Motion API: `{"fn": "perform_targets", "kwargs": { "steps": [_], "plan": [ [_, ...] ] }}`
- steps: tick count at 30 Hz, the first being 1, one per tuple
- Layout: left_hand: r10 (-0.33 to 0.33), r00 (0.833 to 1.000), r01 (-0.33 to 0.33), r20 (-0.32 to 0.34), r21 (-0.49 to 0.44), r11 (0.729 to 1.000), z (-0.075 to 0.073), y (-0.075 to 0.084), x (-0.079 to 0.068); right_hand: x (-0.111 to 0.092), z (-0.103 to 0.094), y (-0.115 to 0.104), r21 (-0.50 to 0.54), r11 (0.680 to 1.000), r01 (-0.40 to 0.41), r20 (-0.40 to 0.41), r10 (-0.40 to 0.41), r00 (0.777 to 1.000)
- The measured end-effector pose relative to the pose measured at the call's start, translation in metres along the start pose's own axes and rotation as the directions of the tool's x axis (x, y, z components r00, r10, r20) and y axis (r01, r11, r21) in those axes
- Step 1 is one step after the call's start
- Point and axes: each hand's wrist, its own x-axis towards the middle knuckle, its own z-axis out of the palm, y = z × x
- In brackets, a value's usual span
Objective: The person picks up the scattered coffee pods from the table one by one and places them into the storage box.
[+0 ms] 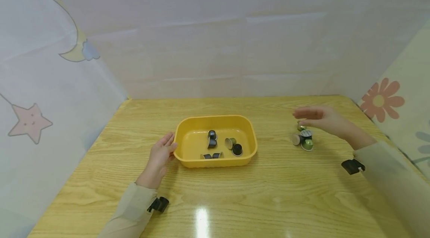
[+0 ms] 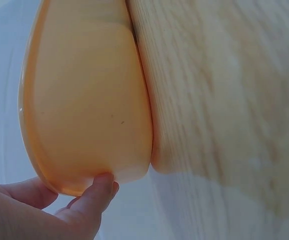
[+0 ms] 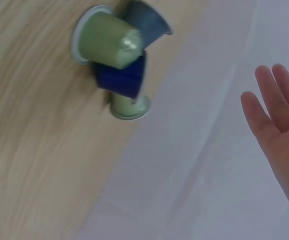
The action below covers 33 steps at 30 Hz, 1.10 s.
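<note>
At the left end of a yellow plastic bin (image 1: 215, 163), my left hand (image 1: 160, 156) pinches the rim between thumb and fingers. The left wrist view shows the bin's outer wall (image 2: 89, 100) with the hand (image 2: 59, 210) at its edge. Inside lie several coffee capsules, dark ones like the black capsule (image 1: 237, 149) and a green capsule (image 1: 231, 142). My right hand (image 1: 320, 119), fingers extended and holding nothing, hovers above a small cluster of capsules on the right. In the right wrist view that cluster has a green capsule (image 3: 107, 40), a dark blue capsule (image 3: 122, 77) and a grey-blue capsule (image 3: 147, 25).
The wooden table (image 1: 268, 200) runs back to a pale cloth wall (image 1: 215, 55). Printed cloth also hangs along the left and right sides. Black straps (image 1: 352, 166) sit at both wrists.
</note>
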Motion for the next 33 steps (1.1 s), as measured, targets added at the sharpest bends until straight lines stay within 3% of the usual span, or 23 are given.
{"fn": "perform_targets", "kwargs": {
  "steps": [12,24,33],
  "plan": [
    [0.012,1.000,-0.012,0.014,-0.009,1.000,-0.001,0.000,-0.001,0.002,0.003,0.036,-0.080,0.994,-0.075,-0.110,0.066,0.992],
    [0.017,1.000,-0.017,0.007,-0.018,1.000,0.000,0.000,-0.002,0.006,-0.001,0.055,-0.105,0.981,-0.165,-0.079,0.157,0.984],
    [0.018,1.000,-0.018,0.007,-0.030,0.999,0.001,0.000,-0.001,0.011,-0.005,0.070,-0.124,0.967,-0.223,0.004,0.226,0.974]
  ]
}}
